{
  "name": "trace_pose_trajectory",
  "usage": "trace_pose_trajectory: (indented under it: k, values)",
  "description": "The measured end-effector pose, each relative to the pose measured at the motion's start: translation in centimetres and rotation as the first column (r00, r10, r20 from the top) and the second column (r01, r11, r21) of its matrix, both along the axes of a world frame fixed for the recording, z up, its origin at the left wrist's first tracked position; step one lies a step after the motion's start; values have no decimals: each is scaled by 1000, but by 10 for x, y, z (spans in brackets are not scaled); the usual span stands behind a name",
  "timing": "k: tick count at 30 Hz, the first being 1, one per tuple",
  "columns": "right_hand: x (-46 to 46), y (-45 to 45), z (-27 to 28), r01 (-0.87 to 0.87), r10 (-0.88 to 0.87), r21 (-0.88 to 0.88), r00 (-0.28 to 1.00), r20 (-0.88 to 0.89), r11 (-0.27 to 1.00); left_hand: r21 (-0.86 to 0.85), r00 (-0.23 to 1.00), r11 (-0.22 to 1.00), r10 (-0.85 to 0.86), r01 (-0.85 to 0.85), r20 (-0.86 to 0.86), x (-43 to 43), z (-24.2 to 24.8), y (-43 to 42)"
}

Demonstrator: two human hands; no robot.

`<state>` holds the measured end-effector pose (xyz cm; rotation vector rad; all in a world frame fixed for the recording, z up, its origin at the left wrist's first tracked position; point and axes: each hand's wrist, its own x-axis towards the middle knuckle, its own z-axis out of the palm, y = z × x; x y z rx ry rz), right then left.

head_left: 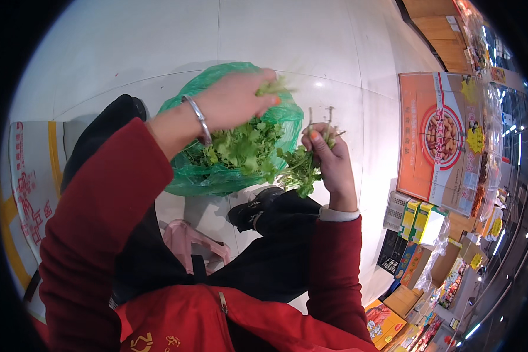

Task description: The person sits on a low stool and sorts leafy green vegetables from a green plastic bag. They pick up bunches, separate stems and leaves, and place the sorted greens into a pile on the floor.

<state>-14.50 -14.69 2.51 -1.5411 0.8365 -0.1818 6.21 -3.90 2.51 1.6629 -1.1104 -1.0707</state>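
Observation:
Over the green plastic bag (198,180) my left hand (235,97), with a silver bangle at the wrist, is blurred by motion. Its fingers pinch a small green sprig (273,86), too blurred to tell in detail. My right hand (334,160), to the right of the bag, grips a small bunch of cilantro (306,169) by the stems. The stem ends and thin roots stick up past my thumb, while the leaves hang down to the left. Inside the open bag on the floor lies a heap of loose leafy cilantro (246,145), partly hidden under my left forearm.
A pink plastic stool (182,240) is between my legs, and my black shoe (253,209) is close to the bag. White cartons (35,185) with yellow tape stand at left. On the right are a large printed carton (438,141), a grey plastic crate (396,211) and shop displays.

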Motion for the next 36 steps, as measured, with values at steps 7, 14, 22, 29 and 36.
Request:
trace_pose_trajectory:
  k: [7,14,22,29,36]
  values:
    - [-46,-27,-17,197,-314,418,921,231,887,15,895,999,54,-53,-443,21,7,10]
    - [-116,-68,-66,399,-423,-223,903,-72,889,53,866,989,144,-135,-479,26,5,18]
    - [-202,-110,-159,71,-519,-734,753,-405,676,92,849,989,148,-117,-507,16,5,12]
    - [-220,-98,-208,-65,-662,-940,694,-283,334,151,859,985,152,-88,-488,13,-4,5]
    - [-211,-65,-258,-409,-89,-358,546,-833,839,182,836,971,225,-153,-500,23,-14,11]
